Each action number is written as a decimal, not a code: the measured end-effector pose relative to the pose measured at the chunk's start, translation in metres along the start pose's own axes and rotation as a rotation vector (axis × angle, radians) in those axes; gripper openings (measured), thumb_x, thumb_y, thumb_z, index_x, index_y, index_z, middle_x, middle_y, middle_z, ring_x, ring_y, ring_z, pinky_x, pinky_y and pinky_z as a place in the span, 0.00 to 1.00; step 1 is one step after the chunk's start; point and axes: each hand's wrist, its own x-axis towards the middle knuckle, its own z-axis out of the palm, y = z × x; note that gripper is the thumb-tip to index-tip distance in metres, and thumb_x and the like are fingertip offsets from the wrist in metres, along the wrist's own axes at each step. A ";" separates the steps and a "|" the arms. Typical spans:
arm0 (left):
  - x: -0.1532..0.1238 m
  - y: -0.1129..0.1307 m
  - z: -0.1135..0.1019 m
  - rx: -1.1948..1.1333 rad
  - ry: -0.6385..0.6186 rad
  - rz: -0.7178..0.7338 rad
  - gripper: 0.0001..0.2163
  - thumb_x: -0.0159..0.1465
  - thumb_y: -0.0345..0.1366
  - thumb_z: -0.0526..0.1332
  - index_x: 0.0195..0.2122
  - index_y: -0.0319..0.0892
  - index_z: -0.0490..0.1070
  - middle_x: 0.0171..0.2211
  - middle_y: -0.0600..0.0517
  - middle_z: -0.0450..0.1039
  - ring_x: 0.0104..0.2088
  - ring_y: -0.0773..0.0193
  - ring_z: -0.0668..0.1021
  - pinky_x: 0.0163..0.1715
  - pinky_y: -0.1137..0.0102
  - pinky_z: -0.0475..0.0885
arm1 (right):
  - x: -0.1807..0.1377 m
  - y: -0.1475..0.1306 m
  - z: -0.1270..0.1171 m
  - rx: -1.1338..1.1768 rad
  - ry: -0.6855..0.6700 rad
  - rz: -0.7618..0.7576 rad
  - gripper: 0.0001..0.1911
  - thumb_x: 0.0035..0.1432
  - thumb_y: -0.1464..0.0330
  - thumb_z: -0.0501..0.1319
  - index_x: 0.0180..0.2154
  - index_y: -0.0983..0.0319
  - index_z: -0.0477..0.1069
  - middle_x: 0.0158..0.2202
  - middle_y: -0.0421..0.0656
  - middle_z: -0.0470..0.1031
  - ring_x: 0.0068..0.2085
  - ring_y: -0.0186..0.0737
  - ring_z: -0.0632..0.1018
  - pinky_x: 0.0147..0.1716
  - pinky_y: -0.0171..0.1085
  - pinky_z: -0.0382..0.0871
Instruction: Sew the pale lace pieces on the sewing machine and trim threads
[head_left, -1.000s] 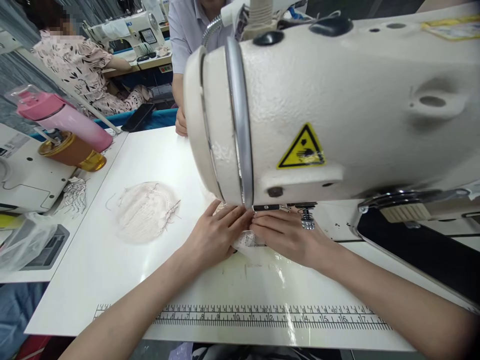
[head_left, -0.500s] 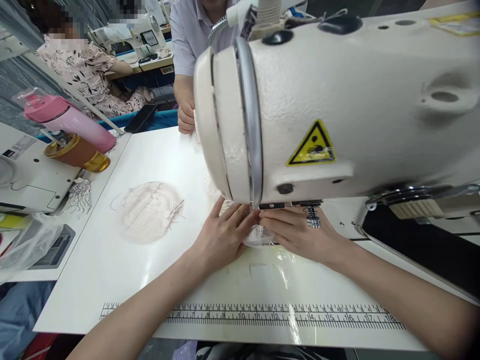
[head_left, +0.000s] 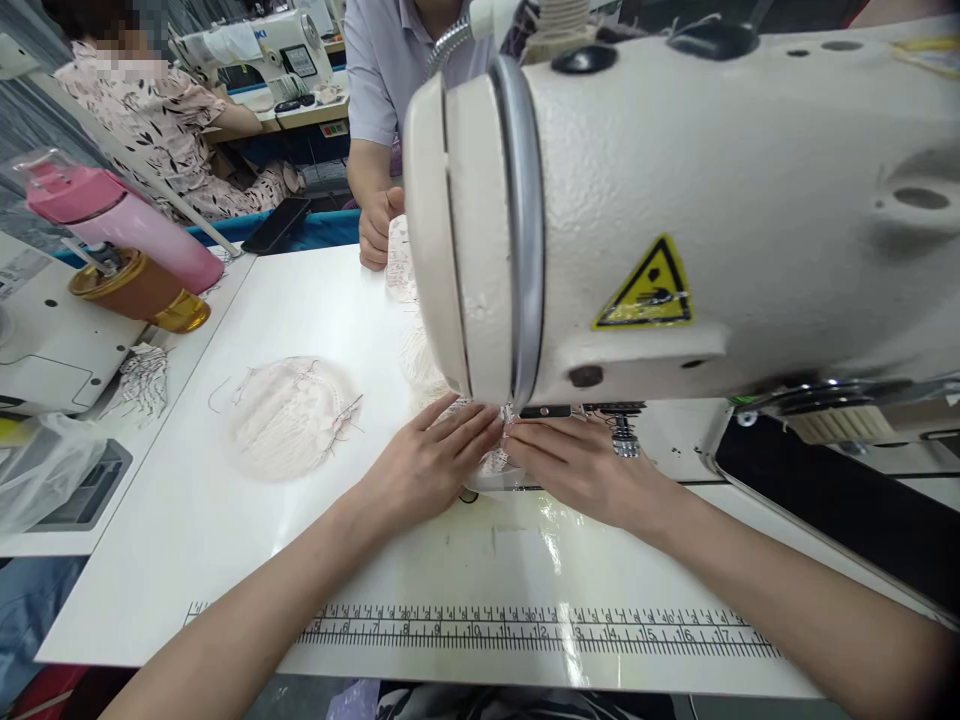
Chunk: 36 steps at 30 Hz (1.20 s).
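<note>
— Since the sewing machine hides its needle from where we stand, what do you make of the hands?

— Both lie flat, fingers stretched, nothing clenched. The left hand and the right hand meet fingertip to fingertip and press the small lace piece to the bed, just under the head's front edge. I'd say it wants light, even pressure from both sides, with the fingertips clear of the foot. That yellow warning sticker is there for a reason.

— And around them?

— A glossy white table with a printed ruler along its near edge. At the back someone sits at a second machine. Across the table a co-worker's hand holds another lace piece. To the left are a pink bottle, an amber jar and, nearer, a round lace pad trailing threads.
</note>
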 end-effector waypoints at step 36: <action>0.007 0.020 0.000 0.132 0.023 -0.171 0.19 0.68 0.35 0.53 0.57 0.33 0.67 0.55 0.38 0.72 0.55 0.49 0.75 0.56 0.55 0.67 | 0.002 -0.001 -0.006 -0.188 0.077 -0.053 0.11 0.65 0.74 0.52 0.41 0.62 0.74 0.41 0.43 0.79 0.40 0.37 0.74 0.39 0.40 0.64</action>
